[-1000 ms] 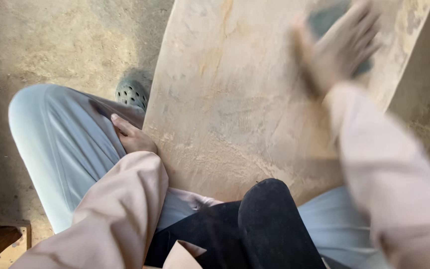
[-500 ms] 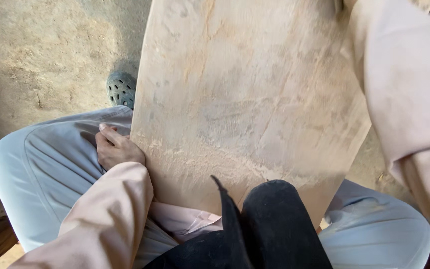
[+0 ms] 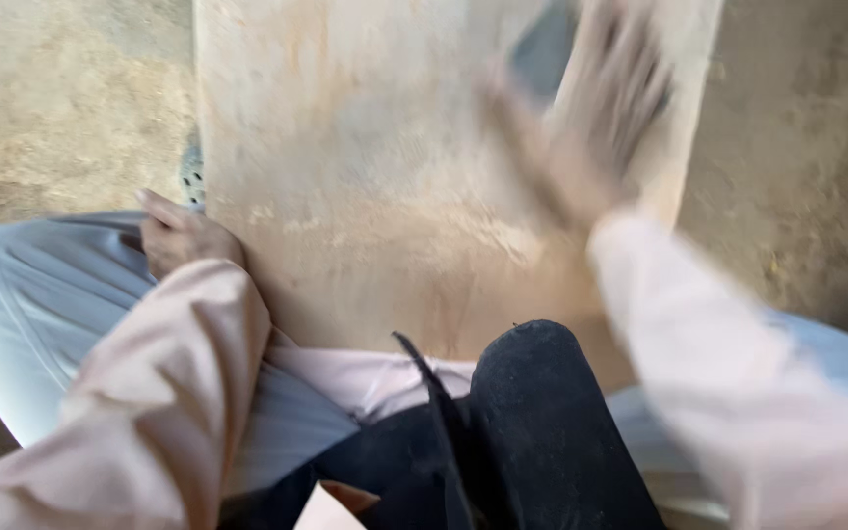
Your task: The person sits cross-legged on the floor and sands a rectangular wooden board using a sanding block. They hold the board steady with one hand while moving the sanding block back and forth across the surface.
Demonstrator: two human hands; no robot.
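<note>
A wide pale wooden board (image 3: 365,147) leans between my knees, dusted with fine sawdust. My left hand (image 3: 181,236) rests at the board's left edge, on my grey trouser leg, fingers curled against the wood. My right hand (image 3: 591,128) is blurred with motion and presses a dark grey sanding pad (image 3: 542,54) flat against the upper right of the board. The pad is mostly hidden under my fingers.
A dirt floor (image 3: 807,147) lies on both sides of the board. Part of a perforated grey shoe (image 3: 190,175) shows behind the board's left edge. A black rounded object (image 3: 542,422) sits in my lap below the board.
My right hand, out of sight above the frame half a second ago, has come back down the board with the pad. The view has shifted, and my left hand stays at the board's edge.
</note>
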